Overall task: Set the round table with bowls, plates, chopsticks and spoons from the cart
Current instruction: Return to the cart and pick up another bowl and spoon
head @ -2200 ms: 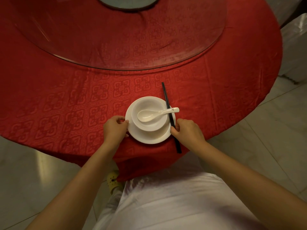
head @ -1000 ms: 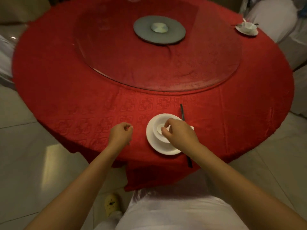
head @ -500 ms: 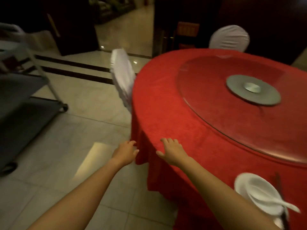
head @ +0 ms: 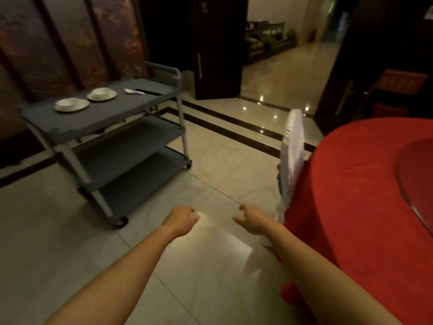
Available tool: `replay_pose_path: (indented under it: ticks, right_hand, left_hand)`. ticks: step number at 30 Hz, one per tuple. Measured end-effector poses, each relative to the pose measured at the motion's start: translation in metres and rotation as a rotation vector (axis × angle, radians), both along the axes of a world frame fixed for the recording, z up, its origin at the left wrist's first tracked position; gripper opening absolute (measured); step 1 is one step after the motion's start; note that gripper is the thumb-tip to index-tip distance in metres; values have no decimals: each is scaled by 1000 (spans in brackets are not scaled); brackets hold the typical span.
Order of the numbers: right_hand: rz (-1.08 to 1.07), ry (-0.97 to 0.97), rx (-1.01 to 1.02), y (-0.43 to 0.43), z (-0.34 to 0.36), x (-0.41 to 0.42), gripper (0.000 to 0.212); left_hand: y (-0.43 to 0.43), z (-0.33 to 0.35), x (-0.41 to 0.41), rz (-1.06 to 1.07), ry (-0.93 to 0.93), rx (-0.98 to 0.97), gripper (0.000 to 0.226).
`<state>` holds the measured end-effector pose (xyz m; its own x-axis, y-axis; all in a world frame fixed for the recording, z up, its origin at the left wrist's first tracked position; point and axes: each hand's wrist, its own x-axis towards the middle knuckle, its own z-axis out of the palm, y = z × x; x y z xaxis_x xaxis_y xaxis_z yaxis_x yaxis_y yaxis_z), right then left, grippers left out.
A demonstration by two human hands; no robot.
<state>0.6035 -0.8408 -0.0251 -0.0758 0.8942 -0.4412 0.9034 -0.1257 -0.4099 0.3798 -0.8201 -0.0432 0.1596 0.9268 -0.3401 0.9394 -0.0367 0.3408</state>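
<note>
Pale tiled floor [head: 210,160] spreads through a dim dining hall. The grey cart [head: 140,102] stands at ten o'clock, well apart from both hands. Its top shelf carries a near bowl-on-plate set [head: 72,104], a far set [head: 102,93] and what look like spoons [head: 132,91]. The left hand [head: 181,219], which is nearer the cart, and the right hand [head: 251,219] hang empty with fingers loosely spread. The red desk [head: 351,184] lies at three o'clock.

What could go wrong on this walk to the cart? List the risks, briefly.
1. The near bowl merely rests on its plate on the cart; lifted unevenly, it may slide off.
2. The cart stands on wheels and may roll if bumped.
3. The white-covered chair stands against the red table and could catch a loaded arm on the way back.
</note>
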Motion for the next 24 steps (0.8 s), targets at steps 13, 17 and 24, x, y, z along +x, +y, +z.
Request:
replay_pose_path:
  ticks: [13, 17, 24]
  right_hand:
    - [274, 19, 34, 276, 35, -114, 50]
    - [347, 55, 62, 367, 58, -145, 43]
    - [404, 102, 75, 488, 68, -212, 39]
  left_hand:
    - [211, 34, -113, 249, -18, -16, 41]
    - [276, 51, -140, 351, -64, 15, 39]
    - [363, 68, -199, 477, -89, 27, 36]
